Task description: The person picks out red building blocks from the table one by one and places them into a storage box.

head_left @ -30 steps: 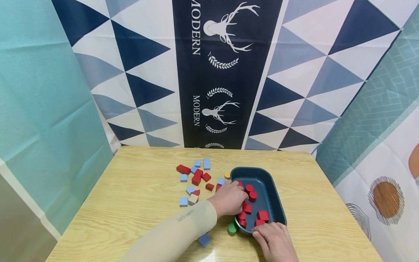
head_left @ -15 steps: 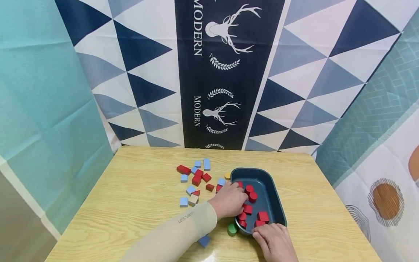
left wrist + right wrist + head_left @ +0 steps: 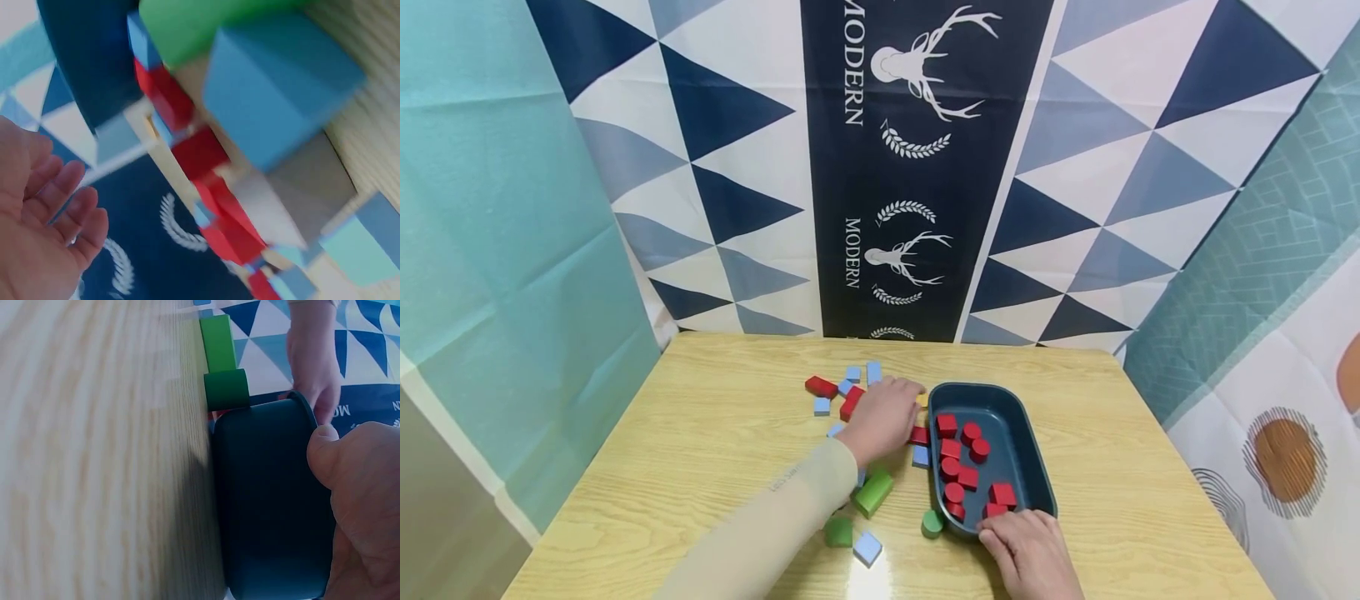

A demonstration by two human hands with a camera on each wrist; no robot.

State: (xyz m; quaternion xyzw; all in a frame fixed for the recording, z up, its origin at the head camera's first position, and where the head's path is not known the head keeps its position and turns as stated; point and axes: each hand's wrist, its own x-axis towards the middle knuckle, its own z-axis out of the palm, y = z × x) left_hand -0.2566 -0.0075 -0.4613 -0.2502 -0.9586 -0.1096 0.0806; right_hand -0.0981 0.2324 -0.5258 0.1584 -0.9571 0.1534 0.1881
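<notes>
We risk L hand [image 3: 880, 421], loosely bent & holding nothing, knocking nearby loose blocks [image 3: 852, 403] lower ctr; tray [image 3: 1015, 433], lower right of ctr, may skid if our R hand's [image 3: 1033, 550] rim grip slackens. Approx. 10 red blocks [image 3: 967, 477] inside, 3 green blocks [image 3: 873, 493] outside; loose reds/blues part-hidden, can't count.

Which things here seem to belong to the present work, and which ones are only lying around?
Likely part of the job:
dark blue tray, gripped by the right hand
red cylinders and red blocks inside it
loose red blocks near the left hand

Probably just lying about (tray shows only red pieces):
light blue blocks
green cylinder
other green blocks
yellow block
pale block
</notes>
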